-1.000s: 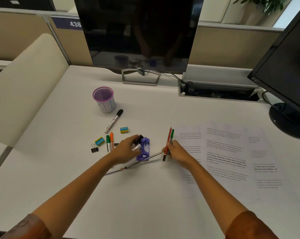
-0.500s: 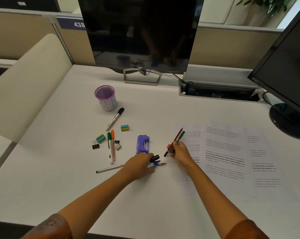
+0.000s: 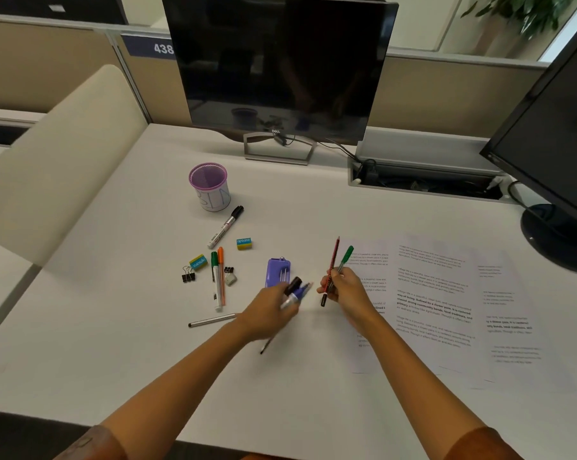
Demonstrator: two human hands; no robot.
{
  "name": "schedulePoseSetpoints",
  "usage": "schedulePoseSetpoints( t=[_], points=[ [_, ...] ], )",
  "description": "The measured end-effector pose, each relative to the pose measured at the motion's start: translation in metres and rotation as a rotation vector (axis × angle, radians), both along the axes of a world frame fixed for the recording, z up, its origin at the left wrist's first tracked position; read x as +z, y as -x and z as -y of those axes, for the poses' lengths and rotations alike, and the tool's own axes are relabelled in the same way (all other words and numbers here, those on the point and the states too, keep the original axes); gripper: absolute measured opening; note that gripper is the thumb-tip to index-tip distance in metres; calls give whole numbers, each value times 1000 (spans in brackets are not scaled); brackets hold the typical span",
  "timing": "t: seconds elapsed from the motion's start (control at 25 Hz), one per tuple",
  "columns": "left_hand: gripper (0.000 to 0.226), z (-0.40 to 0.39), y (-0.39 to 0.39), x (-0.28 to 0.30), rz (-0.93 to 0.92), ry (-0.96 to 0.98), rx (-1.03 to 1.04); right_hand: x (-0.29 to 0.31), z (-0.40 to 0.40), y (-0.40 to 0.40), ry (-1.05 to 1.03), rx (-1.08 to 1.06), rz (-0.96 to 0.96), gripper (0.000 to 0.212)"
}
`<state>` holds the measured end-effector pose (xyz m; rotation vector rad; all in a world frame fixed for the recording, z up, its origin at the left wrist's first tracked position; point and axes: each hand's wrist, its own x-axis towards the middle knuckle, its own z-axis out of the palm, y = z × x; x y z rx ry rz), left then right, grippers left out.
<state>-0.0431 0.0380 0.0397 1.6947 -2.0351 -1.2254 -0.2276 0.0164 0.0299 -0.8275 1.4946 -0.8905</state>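
Note:
My left hand (image 3: 270,313) grips a small bundle of pens (image 3: 296,290) just above the white desk (image 3: 114,343); a black cap and a blue pen stick out past the fingers, and a thin dark tip shows below the wrist. My right hand (image 3: 345,288) holds a red pencil (image 3: 333,260) and a green pen (image 3: 346,257), both pointing up and away. A purple stapler-like case (image 3: 278,268) lies flat just beyond my left hand. A silver pen (image 3: 210,320) lies on the desk to the left of my left wrist.
A purple mesh pen cup (image 3: 209,185) stands at mid-left. Near it lie a black-capped marker (image 3: 225,226), green and orange pens (image 3: 218,280), two erasers (image 3: 244,243), binder clips (image 3: 188,275). Printed sheets (image 3: 446,303) lie to the right. Two monitors (image 3: 280,61) stand at the back.
My left hand left the purple case, dropped toward the near edge, picked up pens and now lifts them. My right hand raised its red pencil and green pen more upright.

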Motion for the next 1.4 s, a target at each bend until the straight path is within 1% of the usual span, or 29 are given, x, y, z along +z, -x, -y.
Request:
schedulePoseSetpoints(
  t=[0.04,0.12,0.16,0.24,0.32,0.4,0.44,0.48,0.56,0.6,0.68,0.76,0.8,0.88,0.96,1.08,1.16,1.24,1.32,1.4],
  points=[
    [14,1,-8,3,-104,-68,109,3,-1,-6,5,35,-23,23],
    [10,1,-24,9,-410,-263,331,11,-5,-26,22,128,-50,21],
    [12,-1,-30,11,-567,-342,434,17,-8,-38,35,192,-53,20],
    [20,-6,-40,12,-813,-462,608,24,-15,-67,61,339,-93,18],
    [36,-9,-47,9,-1005,-567,747,28,-21,-95,75,425,-205,18],
    [52,-10,-57,5,-1114,-612,858,32,-24,-119,95,448,-384,21],
    [55,-8,-62,1,-1140,-610,892,34,-25,-127,114,465,-473,24],
    [53,-8,-66,0,-1156,-607,915,36,-27,-134,138,489,-543,26],
    [43,-8,-73,-1,-1138,-586,936,39,-30,-146,184,538,-608,31],
    [35,-8,-77,-3,-1092,-543,945,40,-30,-151,205,563,-614,32],
    [25,-7,-87,-7,-1014,-452,980,39,-27,-155,229,607,-564,33],
    [26,-5,-101,-11,-1036,-424,1024,32,-22,-153,216,576,-494,31],
    [25,-3,-107,-13,-1062,-426,1055,25,-20,-150,206,547,-496,27],
    [18,0,-121,-14,-1089,-431,1095,8,-19,-146,185,562,-569,22],
    [14,1,-134,-15,-1073,-438,1095,-6,-23,-146,185,678,-666,23],
    [13,2,-146,-18,-969,-456,1054,-15,-25,-150,269,774,-778,19],
    [16,3,-149,-18,-920,-480,1017,-15,-22,-151,293,809,-809,14],
    [18,6,-150,-17,-899,-521,988,-12,-17,-147,257,841,-764,12],
    [19,9,-150,-15,-885,-560,956,-5,-9,-140,219,825,-626,12],
    [19,11,-146,-13,-878,-587,919,7,1,-135,244,744,-493,13]
  ],
)
